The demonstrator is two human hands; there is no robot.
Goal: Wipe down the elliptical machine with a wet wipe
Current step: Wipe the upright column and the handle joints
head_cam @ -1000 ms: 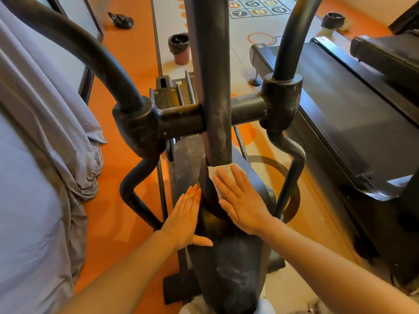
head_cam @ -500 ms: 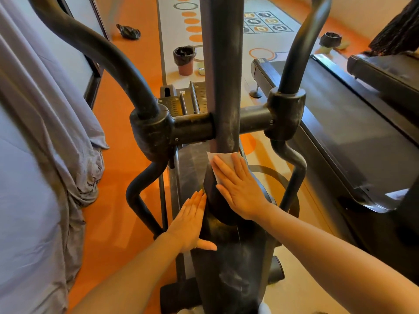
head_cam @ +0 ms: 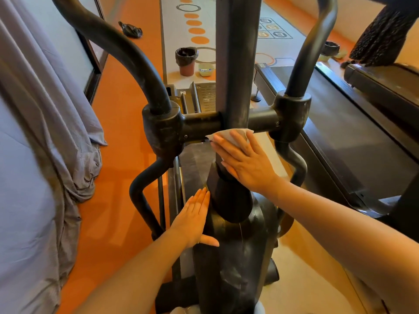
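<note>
On the post (head_cam: 235, 64), right hand (head_cam: 246, 164) flat-presses wipe (head_cam: 229, 134); left hand (head_cam: 192, 219) flat; black-lined bin (head_cam: 186, 61) behind.

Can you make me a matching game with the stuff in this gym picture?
Things:
1. wet wipe
2. left hand
3. small bin
4. grey cloth

Places:
A. on the floor past the machine
B. draped at the left side
C. under the right hand on the centre post
D. flat against the machine's black body

Pairs: 1-C, 2-D, 3-A, 4-B
</note>
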